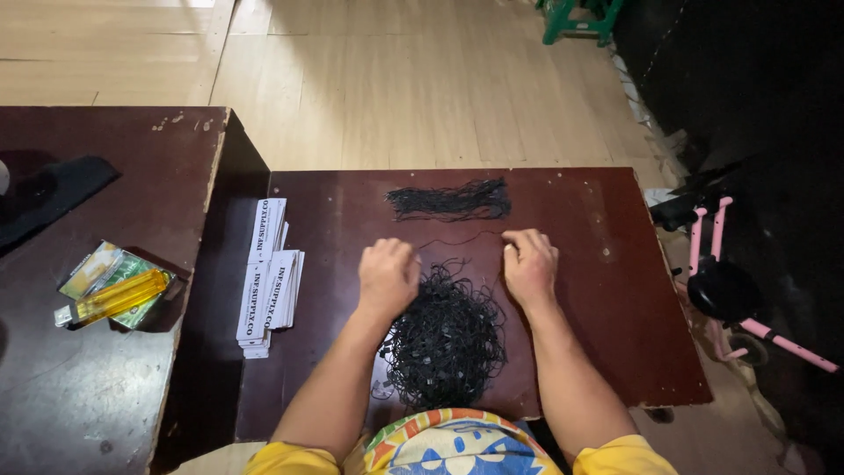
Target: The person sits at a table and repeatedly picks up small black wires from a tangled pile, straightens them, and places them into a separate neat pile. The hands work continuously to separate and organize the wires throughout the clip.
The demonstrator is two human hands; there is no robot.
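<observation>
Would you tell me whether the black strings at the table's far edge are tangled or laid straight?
Laid straight: the far string bundle lies in parallel strands.

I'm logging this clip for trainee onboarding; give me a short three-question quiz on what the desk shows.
1. True or false: the tangled pile of black cords lies between the person's forearms, nearer the body than the straightened bundle.
2. Which side of the dark table holds the stack of white paper tags? A) the person's left B) the person's right C) the far edge
3. What do the left hand and right hand stretch between them?

Key:
1. True.
2. A.
3. A single black cord, pulled out of the pile.
</observation>
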